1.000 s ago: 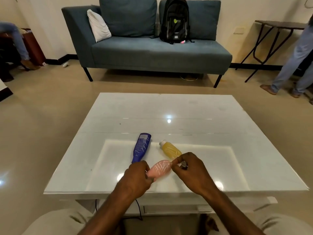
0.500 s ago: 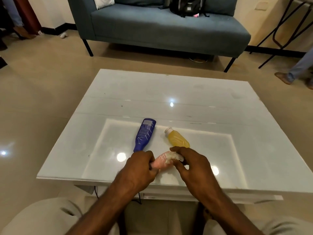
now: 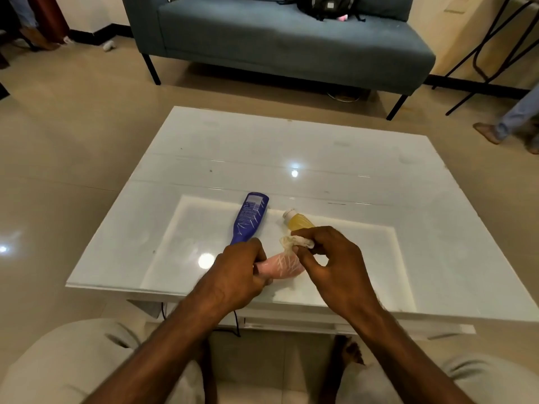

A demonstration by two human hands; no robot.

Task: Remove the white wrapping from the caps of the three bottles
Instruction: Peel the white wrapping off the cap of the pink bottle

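Left hand point(image 3: 237, 275) wraps the base of the pink plastic bottle w/ white line print point(image 3: 281, 265), held just above the white glossy table point(image 3: 437, 199) near its front edge. Right hand point(image 3: 332, 266) fingertips pinch crumpled white wrapping point(image 3: 294, 242) at the cap end; cap itself hidden.

Risks, as judgement: film may tear and leave bits on the cap; a hard tug could slip the bottle from the left hand or loosen the cap. Blue plastic bottle point(image 3: 250, 218) and small yellow bottle w/ pale cap point(image 3: 297, 221) lie just behind toward the table's middle; an elbow swing could knock them.
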